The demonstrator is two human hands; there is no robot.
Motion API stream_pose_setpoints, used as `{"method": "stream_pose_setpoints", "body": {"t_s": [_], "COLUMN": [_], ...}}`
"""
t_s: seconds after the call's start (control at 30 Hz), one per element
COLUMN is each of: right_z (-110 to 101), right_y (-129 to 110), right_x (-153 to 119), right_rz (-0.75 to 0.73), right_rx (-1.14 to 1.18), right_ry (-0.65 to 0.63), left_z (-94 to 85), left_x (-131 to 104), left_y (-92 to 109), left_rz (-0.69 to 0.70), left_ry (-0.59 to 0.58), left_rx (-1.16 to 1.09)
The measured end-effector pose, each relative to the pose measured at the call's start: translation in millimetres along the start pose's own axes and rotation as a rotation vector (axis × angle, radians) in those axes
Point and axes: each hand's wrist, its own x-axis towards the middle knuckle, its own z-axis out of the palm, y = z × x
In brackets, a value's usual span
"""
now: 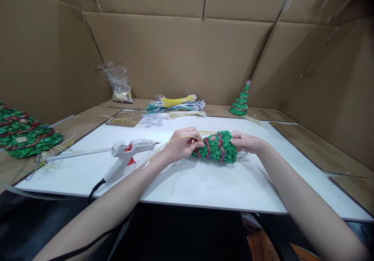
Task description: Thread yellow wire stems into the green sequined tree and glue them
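Note:
A small green beaded tree (217, 148) with red and purple garland lies on its side on the white board, its wide base toward the right. My left hand (184, 143) is closed at the narrow end of the tree, its fingertips pinched by a thin yellow wire (175, 138) that loops back over the hand. My right hand (244, 141) grips the base end of the tree, with thin dark wires sticking out below it. To the left, a white glue gun (125, 156) with a red trigger rests on the board, its nozzle pointing right.
Wire bundles (177, 104) lie at the back centre, a plastic bag (118, 83) at the back left. A finished tree (241, 102) with a star stands back right; a larger tree (26, 132) lies far left. Cardboard walls (175, 54) enclose the board (233, 191).

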Motion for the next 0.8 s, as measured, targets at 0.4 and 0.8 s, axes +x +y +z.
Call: {"method": "stream_pose_setpoints", "body": {"t_s": [0.4, 0.8], "right_z": [-0.4, 2.5], "right_y": [0.3, 1.1], "right_x": [-0.1, 1.2], "right_rz": [-0.003, -0.016], "right_rx": [-0.002, 0.072], "right_ry": [-0.031, -0.071], "left_z": [-1.5, 6.4], "left_x": [2.3, -0.6], "left_y": [2.6, 0.7], "left_rz": [-0.037, -0.042], "left_ry": [-0.011, 0.038], "left_rx": [0.023, 0.028]}}
